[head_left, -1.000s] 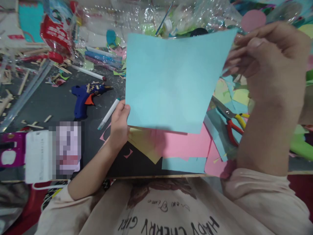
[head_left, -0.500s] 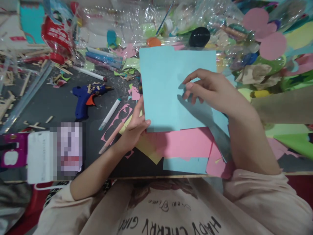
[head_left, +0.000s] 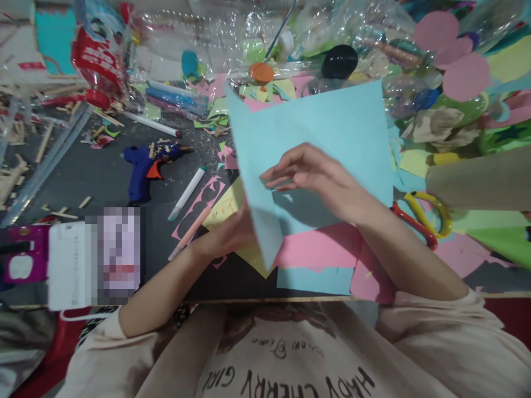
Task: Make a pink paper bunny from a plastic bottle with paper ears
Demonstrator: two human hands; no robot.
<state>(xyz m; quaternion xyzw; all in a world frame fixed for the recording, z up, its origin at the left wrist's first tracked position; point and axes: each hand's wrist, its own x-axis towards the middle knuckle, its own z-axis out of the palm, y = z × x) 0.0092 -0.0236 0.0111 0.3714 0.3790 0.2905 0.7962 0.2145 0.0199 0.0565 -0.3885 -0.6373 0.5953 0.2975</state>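
Note:
A light-blue sheet of paper (head_left: 332, 121) lies tilted in front of me. A crease runs down it, and its left flap (head_left: 259, 221) stands raised. My left hand (head_left: 234, 229) is behind that flap, its fingers hidden and somewhat blurred. Over the inner side of the sheet, close to the crease, is my right hand (head_left: 309, 174), fingers stretched out and nothing held in them. Beneath the sheet lie pink paper (head_left: 319, 246), another light-blue piece (head_left: 315, 279) and yellow paper (head_left: 253, 257).
To the left are a blue glue gun (head_left: 141, 171), a white marker (head_left: 186, 193) and a pink paper strip with cut-outs (head_left: 199, 207). Scissors with yellow and red handles (head_left: 442, 221) lie by my right forearm. Plastic bottles (head_left: 174, 33) and scraps crowd the back.
The sheet has turned and its left flap has lifted toward me. My right hand has moved left and down. My left thumb has gone from the sheet's front. The scissors have come into sight.

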